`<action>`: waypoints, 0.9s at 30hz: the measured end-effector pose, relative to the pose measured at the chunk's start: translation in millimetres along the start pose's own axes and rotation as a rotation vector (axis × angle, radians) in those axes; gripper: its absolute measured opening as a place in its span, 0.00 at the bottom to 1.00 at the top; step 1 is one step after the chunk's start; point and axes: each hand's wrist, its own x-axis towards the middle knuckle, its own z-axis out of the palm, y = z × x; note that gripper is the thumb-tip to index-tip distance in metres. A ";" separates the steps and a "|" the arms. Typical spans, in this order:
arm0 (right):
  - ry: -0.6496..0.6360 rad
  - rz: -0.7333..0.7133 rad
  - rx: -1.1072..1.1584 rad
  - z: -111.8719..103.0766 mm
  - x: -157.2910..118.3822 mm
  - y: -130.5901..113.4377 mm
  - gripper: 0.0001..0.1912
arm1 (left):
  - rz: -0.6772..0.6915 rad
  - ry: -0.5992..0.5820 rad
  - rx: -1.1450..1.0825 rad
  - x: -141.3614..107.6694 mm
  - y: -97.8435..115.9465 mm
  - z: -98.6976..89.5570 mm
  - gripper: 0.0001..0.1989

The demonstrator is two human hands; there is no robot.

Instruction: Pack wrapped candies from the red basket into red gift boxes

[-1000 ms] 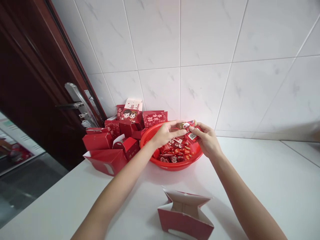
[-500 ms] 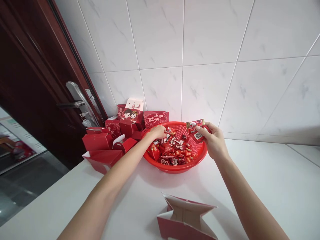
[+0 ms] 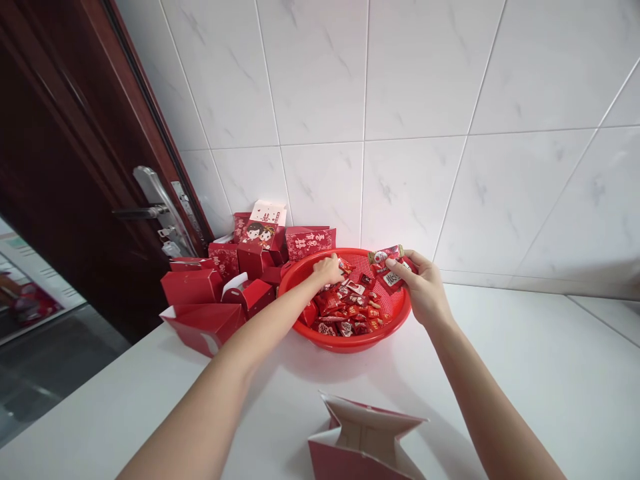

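My left hand (image 3: 327, 269) reaches over the left side of a red plastic basket (image 3: 345, 344), its fingers curled down at a wrapped candy; whether they hold it is hidden. Many red-wrapped candies (image 3: 350, 303) lie in the basket. Above the basket's right rim, my right hand (image 3: 425, 287) is closed on wrapped candies (image 3: 393, 267), pinched under the thumb; one wrapper has a green-gold edge, another a white label. Nearer to me stands a red paper box (image 3: 367, 453) with its top spread apart and its inside visible.
Left of the basket, several red gift boxes (image 3: 200, 287) are piled, some with printed figures or lettering. Behind rises a white tiled wall (image 3: 320, 87). A dark wooden door (image 3: 65, 133) with a metal handle (image 3: 155, 200) stands at the left. Everything rests on a white tabletop (image 3: 520, 373).
My left hand has moved slightly right and deeper over the candies. The right hand still grips its candies, turned a little differently. The whole view has shifted slightly.
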 end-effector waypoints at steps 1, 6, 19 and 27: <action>0.003 -0.003 0.004 -0.9 0.4 -0.6 0.22 | -0.025 0.031 -0.008 -0.1 1.9 -6.4 0.30; 0.006 -0.022 0.004 -4.7 2.9 -1.7 0.22 | -0.006 0.137 -0.175 -2.1 1.1 -41.8 0.20; -0.029 0.008 0.066 -7.1 6.0 3.8 0.20 | 0.101 0.241 -0.771 -29.7 11.6 -45.3 0.28; -0.087 0.124 0.123 -2.3 5.9 7.3 0.23 | 0.159 0.179 -0.876 -49.4 30.7 -43.1 0.28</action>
